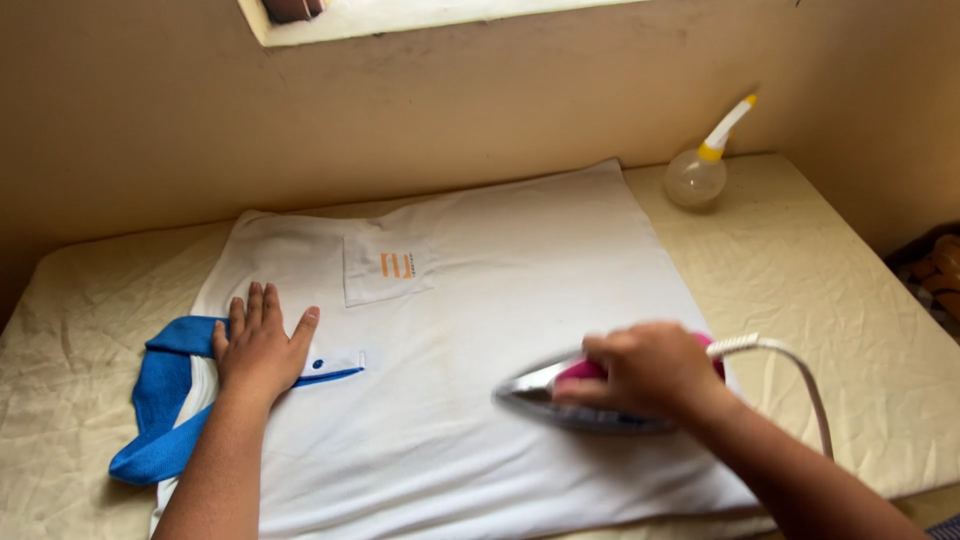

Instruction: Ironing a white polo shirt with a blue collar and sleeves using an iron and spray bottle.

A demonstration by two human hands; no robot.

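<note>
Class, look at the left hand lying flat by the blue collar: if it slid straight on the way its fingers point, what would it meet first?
Probably only more white shirt ahead of the left hand; the chest pocket lies to the side.

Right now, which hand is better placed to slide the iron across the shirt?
The right hand. It already grips the iron on the white shirt. The left hand lies flat by the blue collar, pinning the cloth.

One white shirt (470,330) spread mid-surface, one iron (575,400) on it, one spray bottle (700,170) at the far right corner, two hands: left (262,345), right (645,370).
</note>
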